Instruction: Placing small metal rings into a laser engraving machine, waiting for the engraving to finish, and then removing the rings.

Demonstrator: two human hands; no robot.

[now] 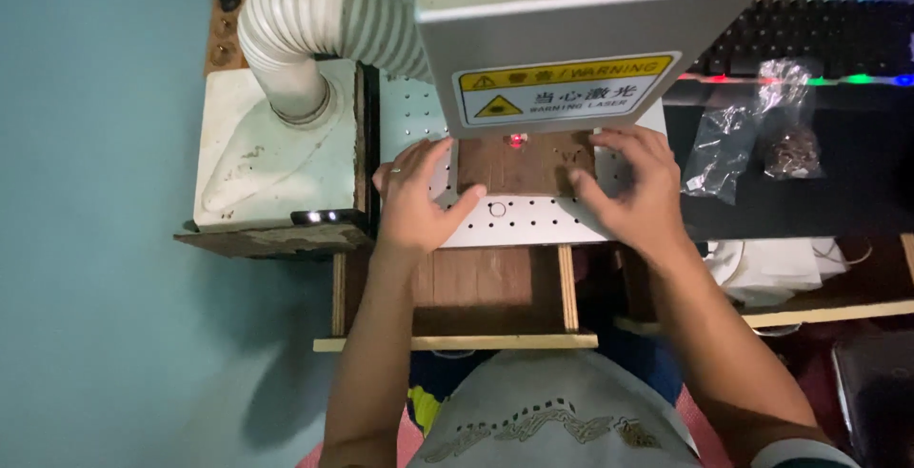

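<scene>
Hands frame one brown wooden plate from both sides: the left hand lies flat with fingers spread, its thumb pressed against the plate's near left corner, and the right hand rests with curled fingers on the plate's right edge, neither closed around anything. Between the two hands the plate lies flat on a white perforated bed, directly beneath the grey laser head, and one red dot of light sits on the plate's far edge. By the look of it the plate is placed and being squared under the beam; its surface shows faint marks near the right hand, too small to read, so how much marking is done cannot be told. Beyond the left hand one white ribbed hose bends down into a pale housing. Beyond the right hand one clear plastic bag with dark small pieces lies on the dark tabletop, with one keyboard farther off.
</scene>
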